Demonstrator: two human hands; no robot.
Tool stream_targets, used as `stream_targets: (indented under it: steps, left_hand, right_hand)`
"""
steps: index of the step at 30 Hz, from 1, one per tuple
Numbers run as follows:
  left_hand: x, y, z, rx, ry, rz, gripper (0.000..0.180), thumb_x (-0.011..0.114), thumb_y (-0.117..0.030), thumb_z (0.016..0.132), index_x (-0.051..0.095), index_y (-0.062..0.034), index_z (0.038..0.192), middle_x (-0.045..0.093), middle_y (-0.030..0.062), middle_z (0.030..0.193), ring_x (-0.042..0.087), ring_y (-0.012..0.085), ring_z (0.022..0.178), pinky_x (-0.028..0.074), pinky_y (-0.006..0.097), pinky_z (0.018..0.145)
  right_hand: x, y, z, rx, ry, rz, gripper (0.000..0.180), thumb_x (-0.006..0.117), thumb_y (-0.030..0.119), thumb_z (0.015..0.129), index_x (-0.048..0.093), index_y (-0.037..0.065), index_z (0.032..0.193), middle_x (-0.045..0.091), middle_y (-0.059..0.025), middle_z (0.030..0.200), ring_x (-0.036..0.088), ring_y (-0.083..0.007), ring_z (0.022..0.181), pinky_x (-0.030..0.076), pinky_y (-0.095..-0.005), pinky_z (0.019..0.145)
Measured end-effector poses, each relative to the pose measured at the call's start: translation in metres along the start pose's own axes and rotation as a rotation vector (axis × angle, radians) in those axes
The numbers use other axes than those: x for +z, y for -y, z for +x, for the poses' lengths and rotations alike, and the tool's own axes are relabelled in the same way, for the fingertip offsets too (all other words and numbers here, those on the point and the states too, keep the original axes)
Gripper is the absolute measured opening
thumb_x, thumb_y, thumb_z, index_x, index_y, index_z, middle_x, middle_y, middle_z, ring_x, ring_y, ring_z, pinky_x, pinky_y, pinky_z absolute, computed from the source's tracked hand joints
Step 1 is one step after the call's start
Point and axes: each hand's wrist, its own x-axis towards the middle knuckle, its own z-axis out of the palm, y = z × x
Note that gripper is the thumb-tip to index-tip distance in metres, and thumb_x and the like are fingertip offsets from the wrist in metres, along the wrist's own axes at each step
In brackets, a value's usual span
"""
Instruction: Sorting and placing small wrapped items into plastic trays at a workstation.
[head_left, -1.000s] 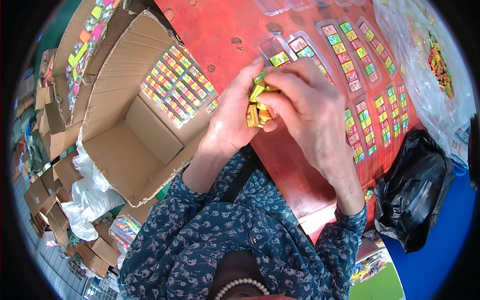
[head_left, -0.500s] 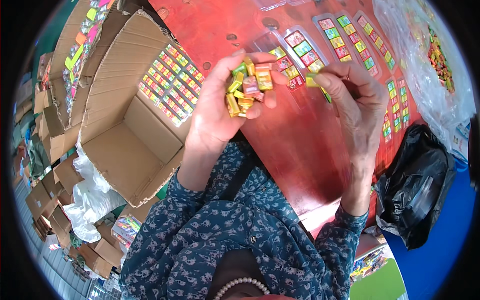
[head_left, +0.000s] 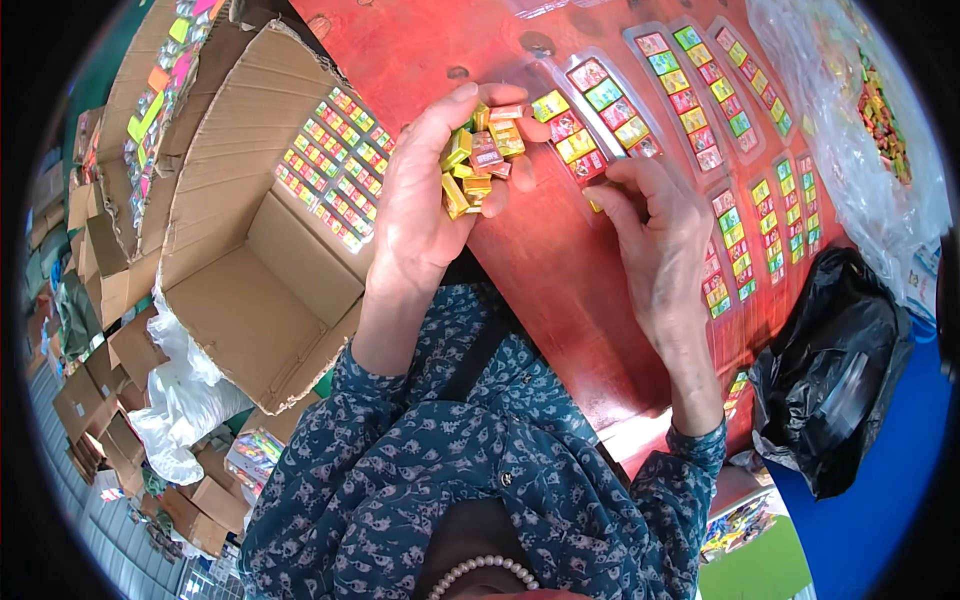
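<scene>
Cupped and turned palm up, my left hand (head_left: 412,205) holds a heap of small wrapped candies (head_left: 484,150) in yellow, green, orange and red. My right hand (head_left: 660,235) is at the near end of a narrow clear plastic blister tray (head_left: 568,135), its thumb and fingers pinching a small yellow candy (head_left: 596,206) that is mostly hidden by the fingertips. A single row of red and yellow candies lies in that tray. Just right of it is another filled tray (head_left: 612,100), partly covered by my right hand.
More filled trays (head_left: 680,95) lie along the red table (head_left: 540,270). A clear bag of candies (head_left: 880,120) is at the far right, above a black plastic bag (head_left: 830,370). To the left stands an open cardboard box (head_left: 260,310) with packed candy sheets (head_left: 335,165) inside.
My right hand has moved left and down, bringing the yellow candy from above the trays to the near end of one. My left hand has shifted slightly left with its candies.
</scene>
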Motion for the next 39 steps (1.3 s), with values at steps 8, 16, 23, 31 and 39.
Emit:
stream_targets:
  steps: [8,16,23,31,39]
  left_hand:
    - [0.004,0.001,0.001,0.023,-0.035,0.060,0.038,0.041,-0.030,0.092,0.053,0.0022,0.107,0.063,0.0168,0.090,0.059,0.0163,0.060,0.038,0.019,0.038]
    - [0.004,0.001,0.001,0.020,-0.035,0.152,0.041,0.039,-0.031,0.092,0.049,0.0034,0.111,0.062,0.0172,0.095,0.057,0.0157,0.061,0.036,0.017,0.037]
    - [0.002,0.002,0.003,0.014,-0.019,0.084,0.041,0.040,-0.034,0.092,0.051,0.0031,0.107,0.063,0.0171,0.091,0.057,0.0162,0.057,0.037,0.019,0.036]
    - [-0.002,-0.004,0.003,-0.068,0.044,-0.069,0.044,0.040,-0.038,0.092,0.050,0.0030,0.106,0.064,0.0189,0.088,0.059,0.0184,0.056,0.038,0.021,0.036]
    - [-0.014,-0.004,0.001,-0.191,0.193,-0.341,0.047,0.034,-0.040,0.094,0.049,0.0018,0.111,0.060,0.0242,0.097,0.060,0.0220,0.063,0.042,0.021,0.038]
  right_hand:
    - [-0.005,0.002,-0.014,0.024,-0.071,-0.072,0.014,0.066,0.003,0.072,0.057,0.003,0.083,0.054,-0.0119,0.074,0.057,-0.0296,0.064,0.045,-0.0355,0.054]
    - [-0.002,0.002,-0.014,0.024,-0.030,-0.101,0.010,0.067,0.006,0.073,0.059,0.002,0.079,0.055,-0.0107,0.073,0.058,-0.0280,0.063,0.045,-0.0347,0.054]
    - [0.001,-0.003,-0.011,0.009,-0.055,-0.083,0.012,0.068,0.009,0.073,0.059,0.002,0.076,0.057,-0.0119,0.070,0.058,-0.0289,0.062,0.045,-0.0357,0.055]
    - [-0.001,-0.003,-0.010,0.000,-0.061,-0.056,0.011,0.068,0.008,0.074,0.060,0.002,0.079,0.057,-0.0129,0.070,0.058,-0.0292,0.062,0.044,-0.0349,0.054]
    - [-0.012,0.003,-0.003,0.455,0.085,0.828,0.041,0.039,0.033,0.097,0.059,-0.002,0.099,0.059,-0.0034,0.081,0.052,-0.0094,0.069,0.040,-0.0225,0.061]
